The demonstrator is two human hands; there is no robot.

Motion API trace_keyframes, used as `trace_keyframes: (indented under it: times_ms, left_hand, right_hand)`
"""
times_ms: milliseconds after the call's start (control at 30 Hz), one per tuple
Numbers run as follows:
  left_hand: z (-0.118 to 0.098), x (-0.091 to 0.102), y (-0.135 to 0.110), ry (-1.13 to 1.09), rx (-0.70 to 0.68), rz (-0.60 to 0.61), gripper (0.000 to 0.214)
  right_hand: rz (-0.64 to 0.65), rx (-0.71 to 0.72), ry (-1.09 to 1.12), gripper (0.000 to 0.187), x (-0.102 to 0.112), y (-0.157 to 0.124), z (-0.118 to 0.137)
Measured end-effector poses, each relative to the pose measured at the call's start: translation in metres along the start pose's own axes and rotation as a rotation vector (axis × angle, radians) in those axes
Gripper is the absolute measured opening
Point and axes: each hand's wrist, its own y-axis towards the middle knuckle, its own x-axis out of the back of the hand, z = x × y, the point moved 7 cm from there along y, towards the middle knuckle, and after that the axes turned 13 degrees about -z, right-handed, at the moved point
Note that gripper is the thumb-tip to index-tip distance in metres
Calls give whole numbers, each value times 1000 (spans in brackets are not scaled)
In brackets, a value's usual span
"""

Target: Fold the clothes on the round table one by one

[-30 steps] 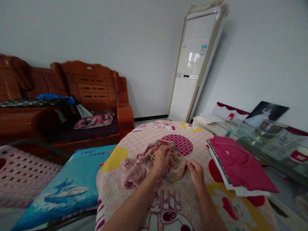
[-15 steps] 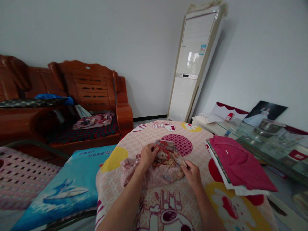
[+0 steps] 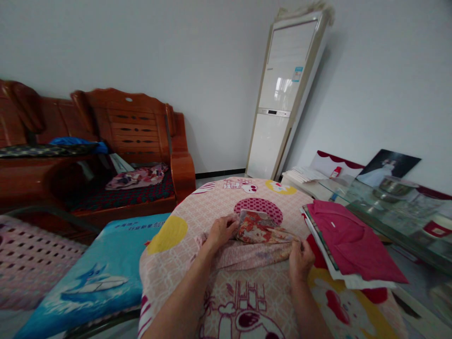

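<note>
A pinkish garment (image 3: 254, 230) with a red and brown print lies bunched on the round table in front of me; its exact kind does not show. My left hand (image 3: 223, 230) is closed on its left part, fingers pinching the cloth near the printed area. At the opposite end, my right hand (image 3: 302, 256) grips an edge, and the fabric stretches in taut folds between both hands. Part of the garment's left end is hidden behind my left hand and forearm.
A cartoon-patterned cloth (image 3: 212, 200) covers the table. Folded clothes with a dark pink top (image 3: 353, 240) lie at its right, beside a glass shelf (image 3: 374, 207). A blue cushion (image 3: 116, 263) and a wooden sofa (image 3: 183, 160) stand left; a tall air conditioner (image 3: 268, 141) is behind.
My right hand has moved right, pulling its edge of the garment outward. My left hand has shifted slightly right, and the cloth now looks longer and more stretched.
</note>
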Motion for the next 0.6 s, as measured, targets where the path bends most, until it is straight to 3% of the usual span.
trace_keyframes:
  times_ms: [133, 200, 300, 433, 600]
  left_hand:
    - [-4, -15, -5, -41, -53, 180, 18]
    - [-3, -19, -6, -6, -59, 181, 15]
    - [-5, -20, -5, -4, -43, 131, 14]
    - [-23, -28, -11, -244, -45, 197, 14]
    - [-48, -40, -25, -535, -99, 385, 20]
  right_hand:
    - [-30, 38, -28, 24, 1, 0, -3]
    - [-35, 101, -21, 28, 0, -2, 4]
    - [-8, 332, 42, 35, -2, -11, 33]
    - [209, 573, 161, 40, -16, -40, 70]
    - [500, 574, 237, 37, -35, -66, 80]
